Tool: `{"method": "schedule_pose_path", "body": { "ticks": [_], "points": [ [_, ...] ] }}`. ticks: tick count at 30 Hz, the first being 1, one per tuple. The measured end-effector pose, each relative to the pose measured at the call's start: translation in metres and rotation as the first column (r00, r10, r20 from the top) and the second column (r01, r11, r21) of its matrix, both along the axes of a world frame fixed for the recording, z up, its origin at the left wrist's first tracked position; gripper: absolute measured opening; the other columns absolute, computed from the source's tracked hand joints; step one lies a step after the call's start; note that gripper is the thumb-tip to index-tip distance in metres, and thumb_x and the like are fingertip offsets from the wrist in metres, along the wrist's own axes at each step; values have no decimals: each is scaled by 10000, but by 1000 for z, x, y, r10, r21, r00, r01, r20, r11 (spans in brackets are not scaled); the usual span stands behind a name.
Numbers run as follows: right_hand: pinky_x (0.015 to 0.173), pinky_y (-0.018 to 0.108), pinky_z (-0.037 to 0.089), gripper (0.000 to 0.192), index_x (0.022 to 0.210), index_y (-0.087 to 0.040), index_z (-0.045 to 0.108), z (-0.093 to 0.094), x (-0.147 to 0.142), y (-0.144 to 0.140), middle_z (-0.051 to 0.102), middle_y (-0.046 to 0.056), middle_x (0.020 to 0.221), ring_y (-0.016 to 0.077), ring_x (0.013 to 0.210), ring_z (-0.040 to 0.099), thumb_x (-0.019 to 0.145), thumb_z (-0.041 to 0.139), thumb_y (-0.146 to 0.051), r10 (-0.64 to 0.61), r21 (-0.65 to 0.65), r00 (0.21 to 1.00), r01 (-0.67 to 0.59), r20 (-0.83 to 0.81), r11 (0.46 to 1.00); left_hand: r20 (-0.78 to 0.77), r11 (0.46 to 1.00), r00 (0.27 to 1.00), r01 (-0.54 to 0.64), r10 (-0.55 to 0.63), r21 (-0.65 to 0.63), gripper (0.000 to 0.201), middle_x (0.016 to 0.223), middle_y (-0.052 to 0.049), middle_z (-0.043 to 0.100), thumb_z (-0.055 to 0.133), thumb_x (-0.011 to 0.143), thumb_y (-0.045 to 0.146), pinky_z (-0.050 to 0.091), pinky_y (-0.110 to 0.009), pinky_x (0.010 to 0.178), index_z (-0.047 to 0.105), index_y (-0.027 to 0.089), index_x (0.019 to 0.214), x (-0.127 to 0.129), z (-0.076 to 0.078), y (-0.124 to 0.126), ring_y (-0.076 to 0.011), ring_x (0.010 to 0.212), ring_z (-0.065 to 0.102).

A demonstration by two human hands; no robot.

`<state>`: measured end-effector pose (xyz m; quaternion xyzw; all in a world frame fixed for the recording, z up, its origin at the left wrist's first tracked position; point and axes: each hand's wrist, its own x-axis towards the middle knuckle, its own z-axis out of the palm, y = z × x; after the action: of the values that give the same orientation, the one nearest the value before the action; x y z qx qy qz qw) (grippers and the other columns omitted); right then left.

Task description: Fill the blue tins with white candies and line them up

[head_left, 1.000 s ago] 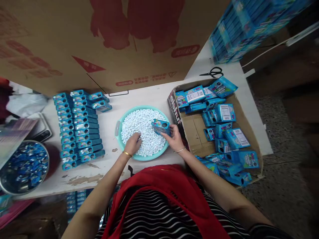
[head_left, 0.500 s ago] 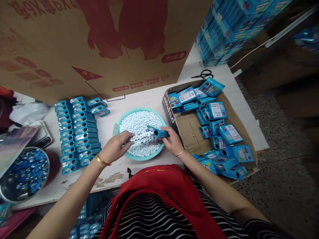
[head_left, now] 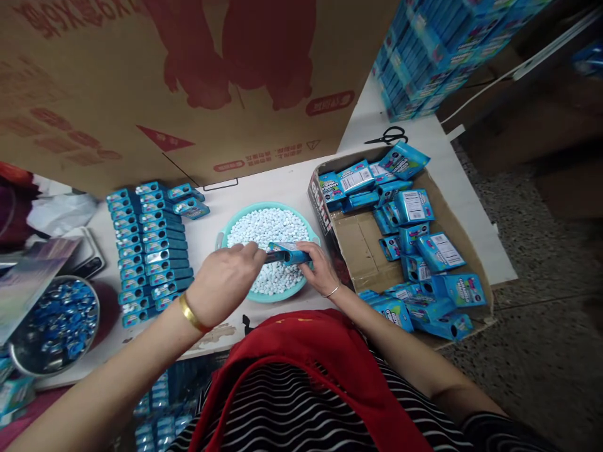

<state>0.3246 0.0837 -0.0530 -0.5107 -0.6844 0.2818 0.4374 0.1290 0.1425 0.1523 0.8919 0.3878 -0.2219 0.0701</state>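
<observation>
My right hand (head_left: 322, 270) grips a small blue candy box (head_left: 296, 256) above a turquoise basin (head_left: 306, 221) full of small white candies (head_left: 261, 225). My left hand (head_left: 233, 276) is closed on a narrow dark scoop (head_left: 274, 257), whose far end meets the box's opening. How far it reaches inside is hidden. To the left, several similar boxes (head_left: 166, 246) stand in rows, round holes facing up. On the right, a shallow cardboard tray (head_left: 355, 251) contains loose blue boxes (head_left: 443, 251).
A large carton (head_left: 117, 94) rises behind the basin. Black-handled scissors (head_left: 391, 135) lie behind the tray, near stacked blue packs (head_left: 424, 59). At far left are a metal bowl (head_left: 97, 314) of blue wrapped pieces and a phone (head_left: 89, 260).
My left hand has lifted the scoop from the candies, turned over and brought its end to the box. My right hand still grips the box, which is now tilted towards the scoop.
</observation>
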Motion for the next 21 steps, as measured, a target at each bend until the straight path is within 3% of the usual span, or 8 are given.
{"method": "schedule_pose_path", "body": {
  "ticks": [3,7,10,12,16,21],
  "points": [
    [1001,467,453,352,1170,-235,500,-2,5,3,594,100,1198,247,1146,557,833,522,-136,-34,-50,997,31,-64,998,57,988,986,-155,154,4,191,970,-75,622,414,919,206,476,-294,658,571,178,1025,-41,-32,7,-210,859,619],
    [946,433,473,347,1155,-226,482,-12,11,15,590,98,1144,253,1098,569,840,611,-290,-205,-159,970,184,-128,970,-37,933,939,-344,342,-105,181,983,-100,628,437,895,191,475,-319,728,583,160,996,-90,-118,2,-235,916,612],
    [867,403,492,381,1119,-213,472,-23,8,22,581,82,1058,238,976,587,817,643,-372,-272,-246,952,233,-138,941,121,881,883,-425,454,-206,193,1027,-115,617,437,889,184,475,-338,806,572,160,1026,-85,-179,-9,-238,975,591],
    [840,385,493,396,1114,-215,463,-29,2,24,577,69,1033,225,933,588,812,646,-394,-254,-288,957,206,-140,935,234,859,832,-452,503,-242,196,1055,-125,606,433,890,187,471,-357,843,560,159,1037,-68,-207,-14,-245,1007,575],
    [853,365,488,393,1108,-218,463,-35,-13,22,583,61,1028,220,957,585,814,643,-406,-201,-313,971,153,-127,938,342,845,775,-458,532,-275,221,1082,-137,590,415,867,135,463,-385,883,536,157,1052,-41,-232,-15,-248,1035,565],
    [849,348,493,392,1107,-213,452,-28,-16,18,567,60,1028,202,955,575,819,646,-395,-187,-299,965,127,-183,946,452,835,706,-415,546,-360,265,1107,-110,600,448,851,154,467,-355,911,505,160,1110,-48,-229,-15,-212,1027,581]
  ]
}}
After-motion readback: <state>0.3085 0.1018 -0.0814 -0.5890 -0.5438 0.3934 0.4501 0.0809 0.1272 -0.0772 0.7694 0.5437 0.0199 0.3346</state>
